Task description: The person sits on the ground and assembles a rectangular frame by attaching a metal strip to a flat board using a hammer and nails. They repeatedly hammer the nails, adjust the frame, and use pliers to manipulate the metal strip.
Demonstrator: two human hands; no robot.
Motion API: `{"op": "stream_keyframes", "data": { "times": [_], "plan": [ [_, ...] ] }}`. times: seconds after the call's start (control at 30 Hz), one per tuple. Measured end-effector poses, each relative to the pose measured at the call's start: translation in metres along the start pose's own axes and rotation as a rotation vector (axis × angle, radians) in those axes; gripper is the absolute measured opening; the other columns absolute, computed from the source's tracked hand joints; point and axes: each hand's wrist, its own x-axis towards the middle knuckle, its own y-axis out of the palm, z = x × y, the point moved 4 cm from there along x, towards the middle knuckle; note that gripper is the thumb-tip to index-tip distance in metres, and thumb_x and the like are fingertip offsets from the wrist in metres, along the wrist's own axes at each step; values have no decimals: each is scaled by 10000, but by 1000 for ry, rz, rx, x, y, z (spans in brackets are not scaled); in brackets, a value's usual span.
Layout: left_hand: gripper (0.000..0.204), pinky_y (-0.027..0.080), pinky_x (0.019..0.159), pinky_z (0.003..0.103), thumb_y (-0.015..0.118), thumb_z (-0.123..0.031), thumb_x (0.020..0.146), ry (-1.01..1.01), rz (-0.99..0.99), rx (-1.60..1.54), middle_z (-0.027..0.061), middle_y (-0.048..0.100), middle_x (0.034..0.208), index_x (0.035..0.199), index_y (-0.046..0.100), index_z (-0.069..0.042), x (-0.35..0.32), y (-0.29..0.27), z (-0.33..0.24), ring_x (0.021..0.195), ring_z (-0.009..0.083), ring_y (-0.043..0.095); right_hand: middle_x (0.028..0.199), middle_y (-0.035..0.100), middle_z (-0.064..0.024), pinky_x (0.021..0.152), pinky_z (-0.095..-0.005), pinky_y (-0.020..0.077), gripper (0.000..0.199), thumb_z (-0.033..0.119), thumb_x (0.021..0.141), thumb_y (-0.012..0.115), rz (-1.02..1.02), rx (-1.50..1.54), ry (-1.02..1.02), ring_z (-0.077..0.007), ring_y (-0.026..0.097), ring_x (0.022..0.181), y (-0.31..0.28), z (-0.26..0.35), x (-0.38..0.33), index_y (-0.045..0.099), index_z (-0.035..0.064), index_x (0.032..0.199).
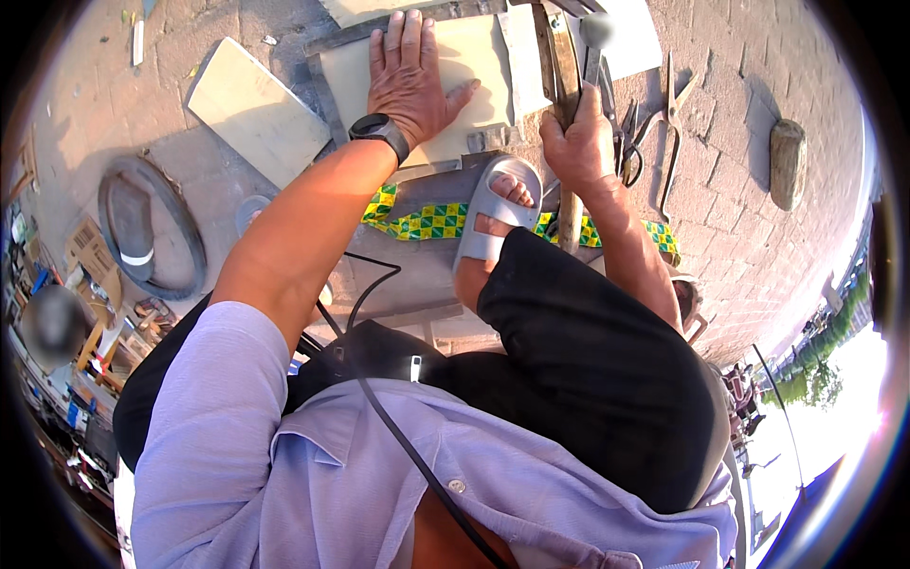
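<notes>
My left hand (408, 81) lies flat, fingers stretched out, on a cream-coloured flat sheet (474, 76) with grey strips along its edges. On the right, my right hand (578, 142) is closed round a long wooden bar (568, 76). The bar runs along the right side of the sheet, and its lower end shows below my hand. Just right of that hand lie dark scissors (629, 147) and long-handled metal shears (671, 119). My foot in a grey sandal (498, 204) stands below the sheet. What the bar joins at its far end is cut off.
Another pale board (258, 114) lies to the left. A green-and-yellow checkered strip (436, 223) crosses the brick paving under the sandal. Farther left is a dark rubber ring (194, 237); at the right stands a short block (788, 163). A black cable (374, 284) hangs near my legs.
</notes>
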Motion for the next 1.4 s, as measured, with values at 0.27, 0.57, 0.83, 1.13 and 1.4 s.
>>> {"op": "stream_keyframes", "data": {
  "times": [0.27,0.57,0.83,1.13,1.4],
  "plan": [
    [1013,110,1260,575,663,-641,875,0,23,-4,233,305,1607,1546,340,46,-3,0,0,1547,399,192,913,713,-293,755,-495,565,453,175,874,701,21,66,96,-467,717,882,2,-9,0,501,-51,1211],
    [1011,114,1263,574,659,-646,879,-17,11,-34,220,314,1596,1548,340,42,-3,4,7,1554,391,184,911,703,-303,771,-541,552,409,196,865,699,47,-10,119,-509,694,885,-13,-6,2,520,-26,1158],
    [1007,102,1262,586,658,-635,883,-15,9,-50,218,290,1604,1554,329,41,-3,7,6,1556,402,166,938,718,-263,791,-471,556,403,194,842,739,118,212,200,-403,732,906,-18,-12,9,548,-35,1113],
    [1007,103,1265,582,663,-633,876,-17,-1,-70,218,269,1617,1552,336,39,-3,8,7,1555,393,164,891,690,-257,778,-489,547,390,197,851,718,90,319,228,-427,701,843,-17,-1,12,552,-28,1122],
    [1019,110,1269,573,658,-647,874,-34,3,-82,218,283,1612,1554,336,41,-3,4,6,1548,399,189,897,694,-297,800,-511,546,389,198,861,713,119,74,172,-470,707,888,-16,6,15,537,-47,1107]
  ]
}}
